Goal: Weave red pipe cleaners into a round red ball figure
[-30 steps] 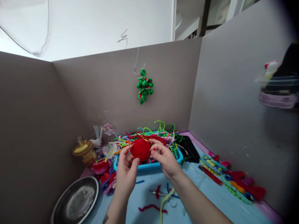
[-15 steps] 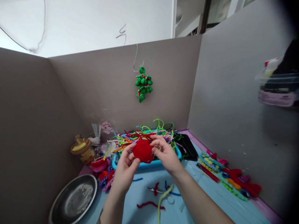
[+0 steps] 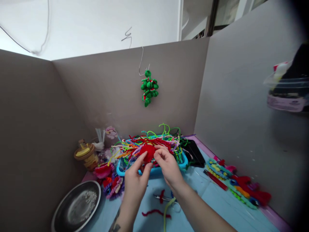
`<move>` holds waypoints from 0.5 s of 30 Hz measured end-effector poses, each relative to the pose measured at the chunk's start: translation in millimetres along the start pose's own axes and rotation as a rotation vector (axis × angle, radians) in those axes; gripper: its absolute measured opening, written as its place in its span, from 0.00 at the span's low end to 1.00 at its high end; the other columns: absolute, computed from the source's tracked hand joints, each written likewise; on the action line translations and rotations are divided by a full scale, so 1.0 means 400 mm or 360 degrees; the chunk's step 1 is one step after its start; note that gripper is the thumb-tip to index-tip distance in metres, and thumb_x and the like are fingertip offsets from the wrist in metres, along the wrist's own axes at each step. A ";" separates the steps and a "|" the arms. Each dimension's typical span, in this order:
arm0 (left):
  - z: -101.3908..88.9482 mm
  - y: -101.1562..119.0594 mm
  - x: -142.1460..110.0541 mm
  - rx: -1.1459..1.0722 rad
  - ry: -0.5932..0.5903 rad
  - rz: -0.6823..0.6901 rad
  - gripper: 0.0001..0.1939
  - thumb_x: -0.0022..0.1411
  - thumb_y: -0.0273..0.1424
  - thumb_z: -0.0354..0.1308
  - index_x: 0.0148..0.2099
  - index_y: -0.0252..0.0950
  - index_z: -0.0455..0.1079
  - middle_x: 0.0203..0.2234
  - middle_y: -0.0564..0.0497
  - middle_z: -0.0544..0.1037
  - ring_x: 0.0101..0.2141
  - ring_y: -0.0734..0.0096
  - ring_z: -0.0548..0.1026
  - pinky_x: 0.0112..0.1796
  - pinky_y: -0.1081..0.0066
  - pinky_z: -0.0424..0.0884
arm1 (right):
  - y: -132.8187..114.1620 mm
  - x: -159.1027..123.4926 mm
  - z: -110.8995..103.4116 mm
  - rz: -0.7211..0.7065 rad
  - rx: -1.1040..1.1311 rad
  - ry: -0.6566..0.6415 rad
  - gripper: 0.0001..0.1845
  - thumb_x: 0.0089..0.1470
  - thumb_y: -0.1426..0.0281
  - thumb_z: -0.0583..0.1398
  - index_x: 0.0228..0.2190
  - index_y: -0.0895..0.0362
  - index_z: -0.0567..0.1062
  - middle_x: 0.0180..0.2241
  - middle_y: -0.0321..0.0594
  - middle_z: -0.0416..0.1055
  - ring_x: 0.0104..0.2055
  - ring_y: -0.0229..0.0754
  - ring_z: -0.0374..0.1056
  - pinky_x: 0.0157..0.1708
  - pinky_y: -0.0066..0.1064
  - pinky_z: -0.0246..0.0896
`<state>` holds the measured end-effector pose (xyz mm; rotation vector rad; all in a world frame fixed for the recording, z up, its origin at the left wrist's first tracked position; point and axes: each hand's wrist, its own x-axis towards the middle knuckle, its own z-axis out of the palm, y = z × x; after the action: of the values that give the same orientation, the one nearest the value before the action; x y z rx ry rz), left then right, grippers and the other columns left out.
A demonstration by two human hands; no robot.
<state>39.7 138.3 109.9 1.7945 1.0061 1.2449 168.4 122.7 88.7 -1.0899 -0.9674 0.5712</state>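
A round, fuzzy red yarn piece [image 3: 147, 151] is held up in front of the blue tray [image 3: 120, 170]. My right hand [image 3: 168, 164] pinches its right edge between thumb and bent fingers. At its lower left, the thumb and index finger of my left hand [image 3: 137, 177] grip it, with a gap between them nearer the palm. Below on the table lie scissors [image 3: 166, 198], partly hidden by a short red strand [image 3: 161, 196], a yellow-green strand [image 3: 166, 211] and a dark red strand [image 3: 155, 211].
Many colourful fuzzy strands [image 3: 166, 129] overflow the tray. A metal pan [image 3: 72, 209] stands at left, near a brown pot [image 3: 88, 158]. Crocheted pieces [image 3: 241, 187] and a red pen [image 3: 217, 181] lie at right. A green crocheted ornament [image 3: 149, 87] hangs from a wire; grey panels enclose the table.
The red piece has been raised slightly and turned between my hands. My left hand has shifted right and its grip has changed; the right-hand fingers have closed more tightly at the edge.
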 end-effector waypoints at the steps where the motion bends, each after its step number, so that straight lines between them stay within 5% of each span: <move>1: 0.001 0.001 0.000 -0.0013 0.0013 -0.0005 0.20 0.50 0.35 0.62 0.47 0.39 0.74 0.28 0.51 0.78 0.24 0.70 0.71 0.27 0.73 0.67 | -0.003 -0.003 0.001 0.0010 0.0008 -0.0022 0.14 0.51 0.59 0.58 0.24 0.56 0.72 0.45 0.45 0.65 0.51 0.47 0.60 0.52 0.39 0.52; 15: -0.038 -0.010 0.012 0.0040 0.0082 0.0096 0.09 0.51 0.34 0.61 0.36 0.40 0.78 0.29 0.48 0.81 0.29 0.65 0.76 0.33 0.69 0.72 | -0.013 -0.016 0.010 0.0046 0.0006 -0.0165 0.14 0.51 0.60 0.59 0.22 0.57 0.72 0.45 0.45 0.64 0.52 0.48 0.59 0.46 0.34 0.57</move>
<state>25.5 146.1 112.4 1.8329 1.0069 1.3265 161.5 117.5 91.6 -1.0811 -1.0415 0.6584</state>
